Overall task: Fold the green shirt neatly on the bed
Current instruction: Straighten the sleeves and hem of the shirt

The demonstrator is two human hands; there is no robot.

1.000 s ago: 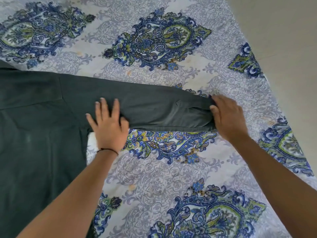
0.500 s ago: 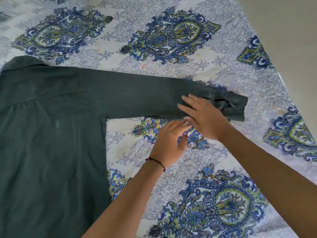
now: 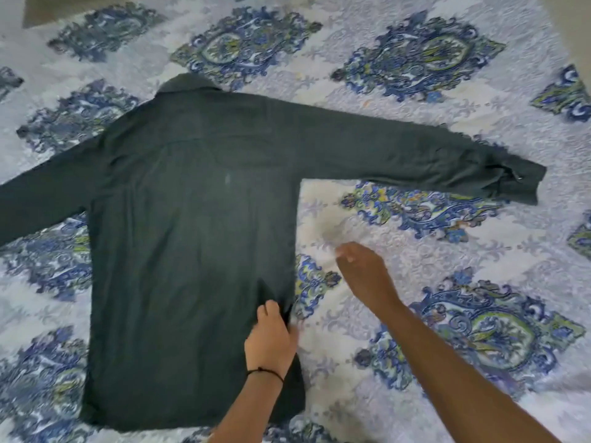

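The dark green shirt (image 3: 192,225) lies flat and back-up on the bed, collar at the far end and both long sleeves spread out to the sides. Its right sleeve ends in a cuff (image 3: 524,183) at the right. My left hand (image 3: 271,337) pinches the shirt's right side seam low down, where the cloth bunches between thumb and fingers. My right hand (image 3: 361,273) hovers over the bare sheet just right of the shirt's body, fingers loosely curled and blurred, holding nothing. The end of the left sleeve runs out of view.
The bed is covered by a pale sheet (image 3: 415,330) printed with blue and green paisley medallions. Its right edge (image 3: 563,36) meets a beige floor at the top right, and a strip of floor shows at the top left.
Both hands have left the right sleeve and come back toward me. My left hand now grips the shirt's side seam. The view has swung left, showing the whole shirt.
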